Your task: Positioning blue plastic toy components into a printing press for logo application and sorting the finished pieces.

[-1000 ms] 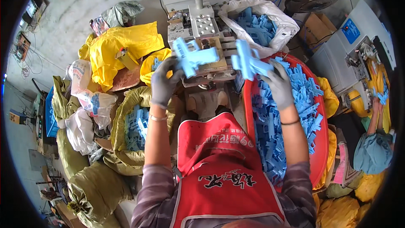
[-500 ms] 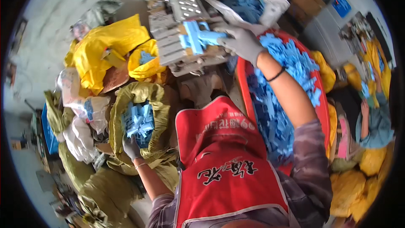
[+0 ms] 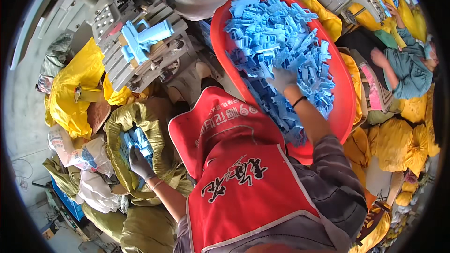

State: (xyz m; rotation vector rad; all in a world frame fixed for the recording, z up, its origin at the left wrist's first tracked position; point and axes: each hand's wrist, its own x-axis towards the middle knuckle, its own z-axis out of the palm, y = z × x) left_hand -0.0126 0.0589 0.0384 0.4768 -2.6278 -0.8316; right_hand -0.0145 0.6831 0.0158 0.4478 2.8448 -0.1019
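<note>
My right hand (image 3: 283, 79), in a grey glove, is down in the red tub (image 3: 346, 126) among a heap of blue plastic toy pistol parts (image 3: 276, 33). Its fingertips are partly lost among the parts, so I cannot see a grip. On the left, my gloved left hand (image 3: 139, 163) lies at the mouth of an olive woven sack (image 3: 161, 119), fingers stretched against blue parts (image 3: 137, 139) inside it. A blue toy pistol piece (image 3: 145, 39) rests on the slatted grey machine bed (image 3: 119, 68), with neither hand on it.
A white sack (image 3: 199, 4) of blue parts stands beyond the tub. Yellow sacks (image 3: 77, 91) and white bags (image 3: 96, 192) crowd the left. More yellow sacks (image 3: 393, 145) are piled on the right, near another person (image 3: 408, 70) at work.
My right hand has left the blue piece on the machine and moved right into the tub. My left hand stays at the olive sack. The view has turned toward the right.
</note>
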